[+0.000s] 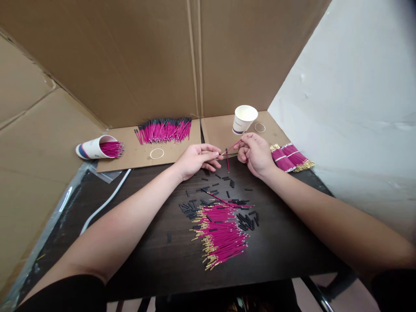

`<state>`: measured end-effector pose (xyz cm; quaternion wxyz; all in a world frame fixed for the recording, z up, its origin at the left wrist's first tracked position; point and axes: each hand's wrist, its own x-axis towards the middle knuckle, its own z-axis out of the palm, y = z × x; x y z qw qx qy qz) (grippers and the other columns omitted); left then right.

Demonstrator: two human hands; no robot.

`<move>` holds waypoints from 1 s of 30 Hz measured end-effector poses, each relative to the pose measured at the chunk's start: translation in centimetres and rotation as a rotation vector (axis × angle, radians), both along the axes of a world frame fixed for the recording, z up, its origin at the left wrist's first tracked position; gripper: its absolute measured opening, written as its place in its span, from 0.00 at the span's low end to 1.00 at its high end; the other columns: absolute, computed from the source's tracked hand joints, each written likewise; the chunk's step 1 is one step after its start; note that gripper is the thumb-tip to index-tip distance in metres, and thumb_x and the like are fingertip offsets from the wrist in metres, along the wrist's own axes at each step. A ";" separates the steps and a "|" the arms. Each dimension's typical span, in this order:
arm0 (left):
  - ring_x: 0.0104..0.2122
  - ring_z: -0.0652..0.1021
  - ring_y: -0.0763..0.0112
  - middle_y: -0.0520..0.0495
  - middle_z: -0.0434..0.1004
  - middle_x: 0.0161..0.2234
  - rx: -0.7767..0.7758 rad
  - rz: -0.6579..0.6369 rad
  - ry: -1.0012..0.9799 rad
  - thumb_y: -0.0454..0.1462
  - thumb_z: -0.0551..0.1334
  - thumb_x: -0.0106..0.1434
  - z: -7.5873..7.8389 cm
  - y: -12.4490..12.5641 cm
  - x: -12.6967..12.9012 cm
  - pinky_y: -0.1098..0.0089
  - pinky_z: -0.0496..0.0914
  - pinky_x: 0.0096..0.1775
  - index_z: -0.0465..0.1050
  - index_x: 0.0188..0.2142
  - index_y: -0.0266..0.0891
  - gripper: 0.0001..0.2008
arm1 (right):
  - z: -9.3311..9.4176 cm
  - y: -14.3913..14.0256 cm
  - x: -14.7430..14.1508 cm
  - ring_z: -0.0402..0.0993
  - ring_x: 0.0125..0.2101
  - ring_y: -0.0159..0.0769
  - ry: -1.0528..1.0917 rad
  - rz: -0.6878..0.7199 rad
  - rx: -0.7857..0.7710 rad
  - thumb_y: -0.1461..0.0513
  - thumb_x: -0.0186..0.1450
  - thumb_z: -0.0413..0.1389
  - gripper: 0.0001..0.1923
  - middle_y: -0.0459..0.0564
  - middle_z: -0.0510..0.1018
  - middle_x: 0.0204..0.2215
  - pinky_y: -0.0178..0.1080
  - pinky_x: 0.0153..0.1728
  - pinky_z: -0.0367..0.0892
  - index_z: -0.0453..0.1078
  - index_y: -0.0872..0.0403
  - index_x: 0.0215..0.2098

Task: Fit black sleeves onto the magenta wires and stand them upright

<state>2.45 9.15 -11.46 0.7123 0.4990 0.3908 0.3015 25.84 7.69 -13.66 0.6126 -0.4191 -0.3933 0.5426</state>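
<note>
- Cardboard walls box in your dark desk (146, 260).
- Your right hand (256, 154) pinches a pink wire (231, 148) above the desk's far edge; your left hand (196, 159) closes its fingers at the wire's other tip.
- The wire looks light, thin and bendy; grip it near the end.
- Whether a black sleeve (227, 152) sits on it is hard to tell.
- Loose wires (221, 236) lie nearer you.

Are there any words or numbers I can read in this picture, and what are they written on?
None can be read.
Upright white paper cup: a dark printed line near its base, too small and blurred to read.
Tipped-over cup holding pink wires: red and blue stripes only, no letters visible.
Cardboard wall: no print visible.
</note>
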 end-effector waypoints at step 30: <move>0.29 0.86 0.73 0.34 0.88 0.51 -0.049 0.299 -0.061 0.29 0.66 0.79 0.8 -1.1 1.4 0.73 0.79 0.32 0.76 0.50 0.31 0.02 | -0.2 -0.6 -0.3 0.67 0.15 0.29 -0.005 -0.041 0.059 0.51 0.68 0.72 0.20 0.51 0.87 0.36 0.34 0.15 0.61 0.67 0.49 0.41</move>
